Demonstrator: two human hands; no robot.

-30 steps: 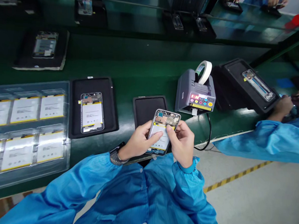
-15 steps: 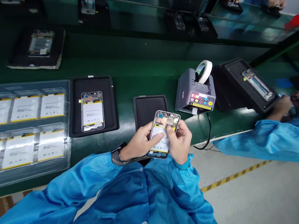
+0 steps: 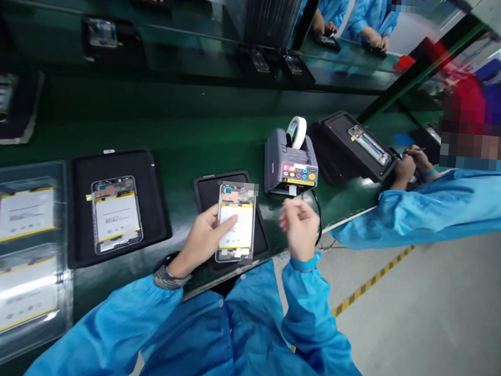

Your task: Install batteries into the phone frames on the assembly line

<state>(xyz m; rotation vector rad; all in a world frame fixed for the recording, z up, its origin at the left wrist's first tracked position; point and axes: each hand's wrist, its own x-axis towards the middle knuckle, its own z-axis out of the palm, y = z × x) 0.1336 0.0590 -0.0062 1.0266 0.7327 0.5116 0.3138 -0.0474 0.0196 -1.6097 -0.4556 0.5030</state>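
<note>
My left hand (image 3: 206, 235) is closed on the edge of an opened smartphone (image 3: 233, 251), thumb lying across its white battery. The phone is held above a black tray (image 3: 260, 235) at the table's front edge. My right hand (image 3: 300, 230) is off the phone, its fingers curled in with nothing visible in them. It is just below the front of a grey tape dispenser (image 3: 286, 159), where a short white tape end (image 3: 293, 190) sticks out. On the left, another opened phone with its battery (image 3: 116, 214) lies in a larger black tray (image 3: 155, 203).
A clear plastic tray (image 3: 66, 218) of batteries fills the left side. Behind the dispenser's right side are stacked black trays (image 3: 338, 131) with a phone frame. A co-worker's sleeve (image 3: 441, 210) is at the right. A black cable (image 3: 317, 208) hangs at the table edge.
My right hand has let go of the phone and moved right, toward the dispenser. My left hand still holds the phone. The view has turned to the right.
</note>
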